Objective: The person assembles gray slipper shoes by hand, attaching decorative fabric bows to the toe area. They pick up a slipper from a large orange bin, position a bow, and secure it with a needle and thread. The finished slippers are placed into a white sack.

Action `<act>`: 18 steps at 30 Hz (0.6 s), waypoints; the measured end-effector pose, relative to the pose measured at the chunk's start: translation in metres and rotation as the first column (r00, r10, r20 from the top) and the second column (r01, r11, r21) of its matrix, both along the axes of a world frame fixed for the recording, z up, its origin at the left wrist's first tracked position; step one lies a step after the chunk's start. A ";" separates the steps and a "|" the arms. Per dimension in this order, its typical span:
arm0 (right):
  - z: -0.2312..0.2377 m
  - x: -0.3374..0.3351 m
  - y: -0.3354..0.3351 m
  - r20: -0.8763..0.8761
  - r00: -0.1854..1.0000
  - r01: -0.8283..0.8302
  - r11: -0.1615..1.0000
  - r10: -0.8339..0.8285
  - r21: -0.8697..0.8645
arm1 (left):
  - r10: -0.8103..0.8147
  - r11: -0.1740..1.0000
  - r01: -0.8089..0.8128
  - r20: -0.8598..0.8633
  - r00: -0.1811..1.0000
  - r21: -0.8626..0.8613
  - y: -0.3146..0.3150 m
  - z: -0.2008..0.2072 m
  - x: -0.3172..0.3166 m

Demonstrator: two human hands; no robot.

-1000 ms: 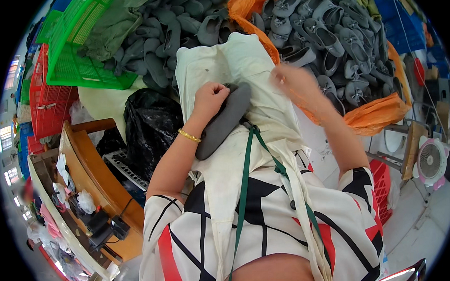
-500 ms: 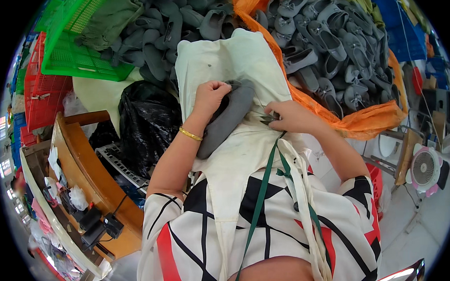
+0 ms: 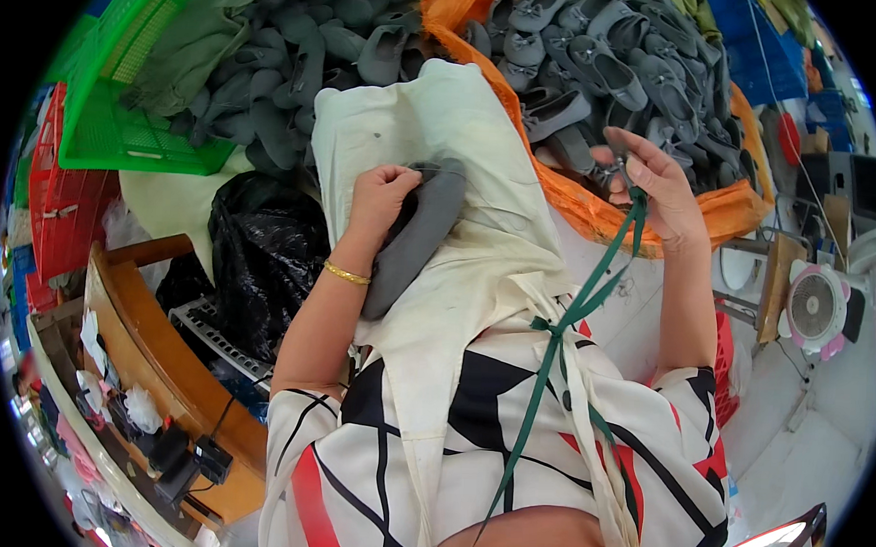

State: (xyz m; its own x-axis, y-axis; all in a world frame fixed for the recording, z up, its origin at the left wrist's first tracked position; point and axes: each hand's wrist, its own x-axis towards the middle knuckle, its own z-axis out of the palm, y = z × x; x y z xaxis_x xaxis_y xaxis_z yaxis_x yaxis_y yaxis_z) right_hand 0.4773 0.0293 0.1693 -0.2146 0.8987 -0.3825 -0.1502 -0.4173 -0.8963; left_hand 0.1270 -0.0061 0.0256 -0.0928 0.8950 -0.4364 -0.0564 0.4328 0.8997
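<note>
My left hand (image 3: 378, 199) pinches the toe-end edge of a grey fabric shoe (image 3: 418, 244), its fingers closed. The shoe lies tilted over the cream apron (image 3: 497, 247) on my lap, with its opening toward my left wrist. Out to the right, my right hand (image 3: 658, 190) is raised near the edge of an orange sack. Its fingers are curled round small metal thread snips (image 3: 622, 160), mostly hidden by the fingers. A dark green ribbon (image 3: 592, 296) runs from the snips down to the apron straps.
Grey shoes (image 3: 301, 57) are heaped at the far left beside a green crate (image 3: 139, 142). More fill the orange sack (image 3: 547, 181) at far right. A black plastic bag (image 3: 265, 258) and a wooden drawer unit (image 3: 165, 360) stand left; a small fan (image 3: 816, 306) is at right.
My right hand has moved from beside the shoe up and to the right with the snips, pulling the green ribbon along. My left hand still grips the shoe; the whole view has shifted slightly.
</note>
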 end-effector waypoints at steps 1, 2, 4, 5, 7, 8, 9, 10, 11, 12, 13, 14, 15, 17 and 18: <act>-0.004 -0.011 -0.001 0.027 0.998 -0.064 0.997 0.065 -0.040 | 0.011 1.000 -0.011 0.015 1.000 -0.009 0.000 0.000 0.000; -0.008 -0.020 -0.003 0.059 0.991 -0.113 0.990 0.118 -0.082 | 0.006 1.000 -0.006 0.037 0.999 -0.021 0.002 0.002 0.000; -0.014 -0.052 -0.007 0.139 0.950 -0.266 0.958 0.279 -0.106 | 0.022 0.999 -0.020 0.043 0.999 -0.044 0.001 0.012 0.002; -0.021 -0.064 -0.004 0.216 0.881 -0.405 0.907 0.420 -0.111 | 0.030 0.998 -0.027 0.052 0.998 -0.052 0.002 0.015 0.001; -0.051 -0.088 -0.002 0.444 0.764 -0.579 0.801 0.467 0.154 | 0.011 0.998 -0.008 0.052 0.999 -0.063 0.004 0.011 0.000; -0.056 -0.101 0.003 0.596 0.676 -0.647 0.736 0.434 0.198 | 0.020 0.997 -0.016 0.050 0.999 -0.074 0.002 0.010 -0.002; -0.059 -0.113 0.006 0.731 0.574 -0.710 0.668 0.368 0.221 | 0.020 0.996 -0.015 0.052 0.998 -0.087 0.001 0.008 -0.002; -0.062 -0.122 0.009 0.842 0.463 -0.771 0.594 0.278 0.228 | 0.024 0.996 -0.018 0.068 0.997 -0.091 0.002 0.007 -0.003; -0.062 -0.131 0.012 0.884 0.392 -0.807 0.556 0.254 0.198 | 0.033 0.995 -0.025 0.084 0.996 -0.096 0.001 0.008 -0.002; -0.061 -0.138 0.015 0.920 0.319 -0.840 0.517 0.226 0.164 | 0.041 0.994 -0.031 0.101 0.994 -0.101 0.001 0.009 -0.002; -0.063 -0.144 0.017 0.950 0.246 -0.869 0.479 0.194 0.127 | 0.045 0.993 -0.033 0.101 0.994 -0.114 0.000 0.010 -0.003; -0.067 -0.148 0.019 0.958 0.226 -0.876 0.467 0.174 0.122 | 0.045 0.992 -0.032 0.106 0.993 -0.124 0.001 0.010 -0.002; -0.073 -0.152 0.020 0.966 0.208 -0.883 0.455 0.154 0.117 | 0.045 0.991 -0.030 0.111 0.993 -0.134 0.002 0.011 -0.002; -0.078 -0.156 0.023 0.973 0.189 -0.896 0.429 0.132 0.116 | 0.050 0.988 -0.033 0.111 0.993 -0.148 0.002 0.012 -0.002; -0.079 -0.158 0.024 0.973 0.190 -0.901 0.417 0.131 0.120 | 0.053 0.988 -0.036 0.110 0.992 -0.153 0.003 0.013 -0.002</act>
